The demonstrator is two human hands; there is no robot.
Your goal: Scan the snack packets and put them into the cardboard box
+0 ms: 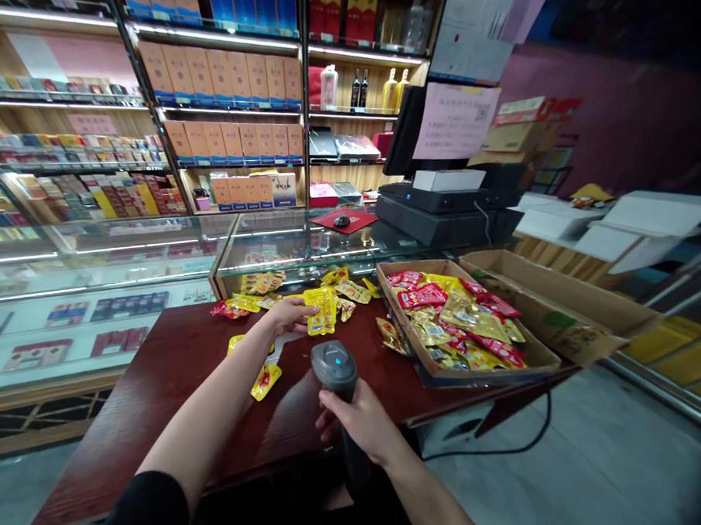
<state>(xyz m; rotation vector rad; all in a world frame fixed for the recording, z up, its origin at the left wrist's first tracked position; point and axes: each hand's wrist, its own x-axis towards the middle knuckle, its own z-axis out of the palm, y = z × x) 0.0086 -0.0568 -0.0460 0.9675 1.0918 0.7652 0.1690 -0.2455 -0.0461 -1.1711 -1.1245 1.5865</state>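
Left hand: the left hand lies fingers-down on a flat yellow foil snack packet, pinning it, not lifting.
Right hand: the right hand is closed around a grey handheld barcode scanner, head upright.
Relation: packet lies just ahead of the scanner, slightly left; the left hand is nearer.
Surface: dark red wooden counter, loose packets scattered, brown cardboard tray of packets to the right.
Room: shop, glass display cases, lit shelves.
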